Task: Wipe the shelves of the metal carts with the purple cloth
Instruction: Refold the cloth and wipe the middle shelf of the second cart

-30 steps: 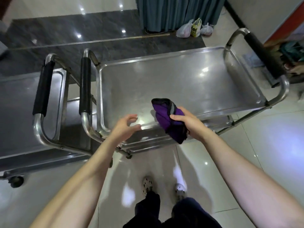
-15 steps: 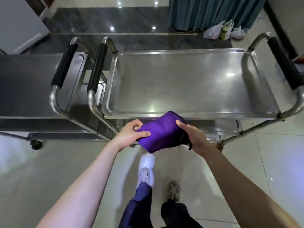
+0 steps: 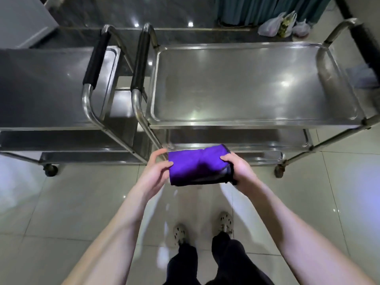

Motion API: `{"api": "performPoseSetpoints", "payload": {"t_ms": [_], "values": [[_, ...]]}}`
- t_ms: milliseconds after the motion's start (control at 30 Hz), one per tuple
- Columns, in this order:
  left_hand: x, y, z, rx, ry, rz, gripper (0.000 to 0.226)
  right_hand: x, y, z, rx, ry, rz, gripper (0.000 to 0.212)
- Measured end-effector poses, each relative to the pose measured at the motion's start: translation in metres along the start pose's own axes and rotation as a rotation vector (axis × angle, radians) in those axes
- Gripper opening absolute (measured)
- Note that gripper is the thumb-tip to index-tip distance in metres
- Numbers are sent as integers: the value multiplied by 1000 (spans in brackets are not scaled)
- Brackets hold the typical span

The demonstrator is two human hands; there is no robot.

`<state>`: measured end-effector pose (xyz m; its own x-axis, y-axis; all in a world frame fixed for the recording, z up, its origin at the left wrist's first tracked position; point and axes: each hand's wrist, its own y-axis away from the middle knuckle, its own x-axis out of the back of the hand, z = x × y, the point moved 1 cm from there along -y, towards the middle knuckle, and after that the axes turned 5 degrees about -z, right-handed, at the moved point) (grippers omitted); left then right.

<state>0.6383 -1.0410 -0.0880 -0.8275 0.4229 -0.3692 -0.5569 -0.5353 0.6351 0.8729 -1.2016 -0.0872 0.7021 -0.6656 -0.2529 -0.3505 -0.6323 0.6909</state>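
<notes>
Bare arms (image 3: 115,233), dark trousers (image 3: 232,262), holed clogs (image 3: 178,234)
The left hand (image 3: 156,171) and right hand (image 3: 240,169) are bare, the arms uncovered; the black trousers reach down to pale, speckled clogs with round holes.

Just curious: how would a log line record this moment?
left hand: holds cloth | right hand: holds cloth | cloth: folded, off cart

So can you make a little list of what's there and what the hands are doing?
cloth: purple, folded, held between both hands
left hand: pinches its left edge
right hand: grips its right end
right cart: straight ahead, shiny metal
left cart: beside it, handles close together
bags: on the floor behind the carts
</notes>
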Motion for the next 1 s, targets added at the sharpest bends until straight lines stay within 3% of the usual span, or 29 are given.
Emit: {"api": "performPoseSetpoints", "payload": {"t_ms": [67,100,133,200,300,400,467,600,667,733,800,900,1000], "values": [[11,5,2,35,60,-63,45,-11,8,8,-55,-114,40,3],[17,9,2,48,35,-91,50,-16,12,10,-55,-165,25,15],[22,13,2,42,-37,-111,57,-21,16,12,-52,-208,-12,23],[31,22,9,-28,-295,-143,65,-30,25,12,-5,-299,-88,16],[37,32,21,-197,-679,-130,46,-41,34,13,89,-464,-150,26],[37,32,26,-317,-815,-40,23,-50,40,19,138,-582,-205,35],[36,32,27,-297,-732,3,12,-53,43,23,125,-495,-224,46],[31,37,26,-106,-244,16,32,-58,50,27,31,-172,-190,47],[31,42,28,-16,42,7,25,-55,53,31,13,-160,-201,51],[32,45,30,18,180,-45,21,-49,56,35,-28,-233,-263,51],[32,46,32,-41,199,-74,17,-47,60,40,-124,-214,-344,61],[29,51,36,-130,65,-134,21,-40,58,55,-236,95,-323,76],[24,58,40,-182,-63,-191,30,-39,56,68,-209,458,-167,55]]}}
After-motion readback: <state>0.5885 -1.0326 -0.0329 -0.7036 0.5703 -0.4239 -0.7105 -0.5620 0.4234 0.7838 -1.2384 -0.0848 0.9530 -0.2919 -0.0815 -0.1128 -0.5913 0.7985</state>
